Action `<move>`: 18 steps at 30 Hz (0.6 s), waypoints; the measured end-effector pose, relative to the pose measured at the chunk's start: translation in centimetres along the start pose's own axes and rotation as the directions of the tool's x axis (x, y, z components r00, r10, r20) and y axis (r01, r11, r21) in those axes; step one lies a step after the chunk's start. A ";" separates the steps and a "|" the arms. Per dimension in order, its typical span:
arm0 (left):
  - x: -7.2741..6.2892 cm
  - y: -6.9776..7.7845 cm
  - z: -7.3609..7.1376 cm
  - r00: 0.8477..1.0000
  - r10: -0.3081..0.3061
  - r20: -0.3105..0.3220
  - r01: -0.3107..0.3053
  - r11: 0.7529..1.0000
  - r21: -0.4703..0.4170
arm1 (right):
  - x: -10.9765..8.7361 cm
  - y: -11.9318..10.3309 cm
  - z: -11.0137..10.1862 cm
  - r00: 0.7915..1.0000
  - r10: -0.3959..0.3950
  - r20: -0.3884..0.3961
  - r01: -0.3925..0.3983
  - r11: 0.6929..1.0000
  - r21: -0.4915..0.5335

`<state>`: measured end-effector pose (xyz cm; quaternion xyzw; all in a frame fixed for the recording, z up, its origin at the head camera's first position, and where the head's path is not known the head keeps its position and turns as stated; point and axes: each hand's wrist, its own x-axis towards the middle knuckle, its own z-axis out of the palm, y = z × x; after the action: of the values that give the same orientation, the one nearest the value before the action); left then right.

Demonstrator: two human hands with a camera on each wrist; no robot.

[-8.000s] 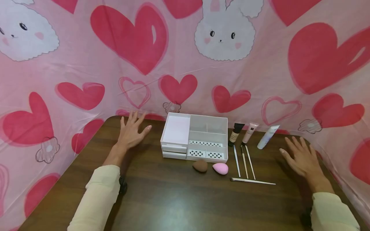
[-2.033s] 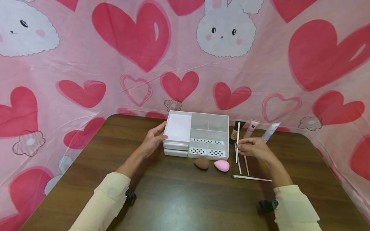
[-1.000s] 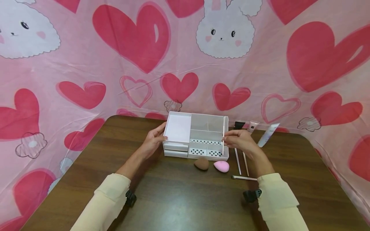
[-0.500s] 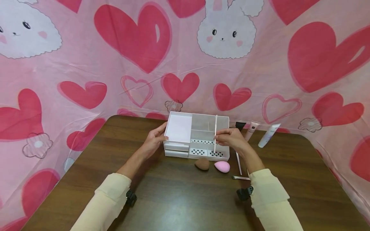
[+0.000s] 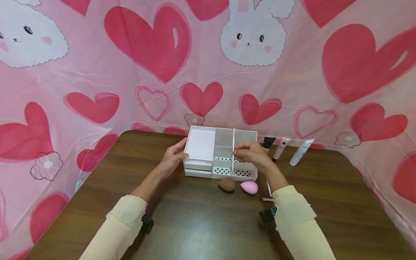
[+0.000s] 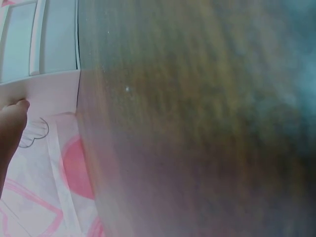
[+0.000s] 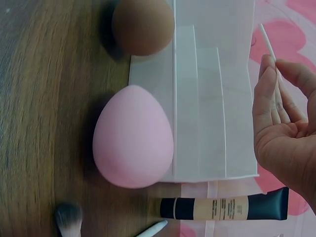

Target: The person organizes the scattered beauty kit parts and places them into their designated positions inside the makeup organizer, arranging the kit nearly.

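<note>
A white makeup organizer stands near the back of the table, with drawers at its left front and divided compartments on its right. My left hand rests against its left side; the left wrist view catches just one digit touching that wall. Above the compartments, my right hand pinches a thin makeup brush between thumb and fingertips, roughly upright. In the right wrist view, the brush handle sticks out past the fingertips. Brown and pink makeup sponges lie before the organizer.
Right of the organizer stand a black-capped foundation tube, a pink tube and a white tube. A slim white brush and a crosswise brush lie partly behind my right arm. A heart-print cloth hangs behind the table.
My right hand has picked up the brush from beside the tubes and carried it left over the organizer's compartments. My left hand moved to the organizer's side earlier and has stayed there.
</note>
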<state>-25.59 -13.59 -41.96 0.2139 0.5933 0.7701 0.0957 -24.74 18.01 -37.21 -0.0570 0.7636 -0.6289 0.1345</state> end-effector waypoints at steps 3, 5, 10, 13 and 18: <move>0.1 0.0 -0.1 1.000 -0.003 -0.001 0.003 1.000 -0.004 | 0.2 -0.2 0.3 1.000 0.006 -0.005 -0.006 1.000 0.000; 0.1 -0.1 -0.1 1.000 -0.006 -0.001 0.006 1.000 -0.007 | 0.3 -0.3 0.6 1.000 0.011 -0.006 -0.011 1.000 0.004; 0.1 -0.1 -0.2 1.000 0.001 0.003 -0.001 1.000 -0.003 | 0.6 -0.6 1.2 1.000 0.024 -0.013 -0.024 1.000 0.020; 0.1 0.0 -0.1 1.000 0.001 0.003 -0.001 1.000 -0.003 | 0.7 -1.0 1.6 1.000 0.024 -0.009 -0.023 0.999 0.035; 0.0 0.2 0.0 1.000 -0.013 0.003 0.013 1.000 -0.009 | 0.6 -1.6 2.2 1.000 0.021 0.021 -0.022 1.000 0.023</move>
<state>-25.61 -13.66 -41.79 0.2108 0.5909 0.7719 0.1028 -24.87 15.44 -36.14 -0.0537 0.7556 -0.6355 0.1497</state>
